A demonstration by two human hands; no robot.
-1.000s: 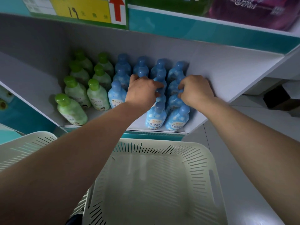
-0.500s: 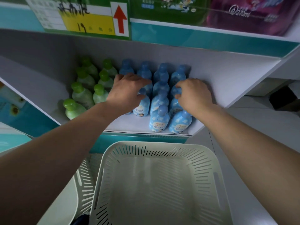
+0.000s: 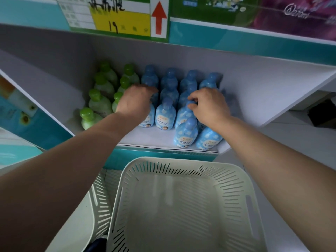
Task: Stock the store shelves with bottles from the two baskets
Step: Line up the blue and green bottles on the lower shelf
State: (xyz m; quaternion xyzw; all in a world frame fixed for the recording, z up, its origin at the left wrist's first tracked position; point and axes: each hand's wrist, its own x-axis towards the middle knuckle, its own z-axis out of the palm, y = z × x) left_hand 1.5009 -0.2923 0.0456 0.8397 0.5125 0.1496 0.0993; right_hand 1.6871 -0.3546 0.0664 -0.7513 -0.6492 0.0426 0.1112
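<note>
Several blue bottles [image 3: 165,115] stand in rows on the white shelf [image 3: 254,99], with several green-capped bottles [image 3: 100,102] to their left. My left hand [image 3: 135,101] lies curled over the top of the front blue bottle [image 3: 148,118] in the leftmost blue column. My right hand [image 3: 211,106] pinches the neck of a blue bottle [image 3: 184,113] in the third column, between thumb and fingers. Two more blue bottles [image 3: 186,133] stand at the front right edge, partly under my right wrist. The cream basket [image 3: 172,161] below the shelf holds nothing.
A second cream basket [image 3: 99,199] sits to the left of the first, mostly hidden by my left arm. A price sign with a red arrow [image 3: 159,17] hangs on the shelf above. The right part of the shelf is bare. White floor [image 3: 300,142] lies to the right.
My left hand has moved left, from the middle blue columns to the leftmost one. My right hand has stayed on the right blue columns. The view has drawn back and down a little.
</note>
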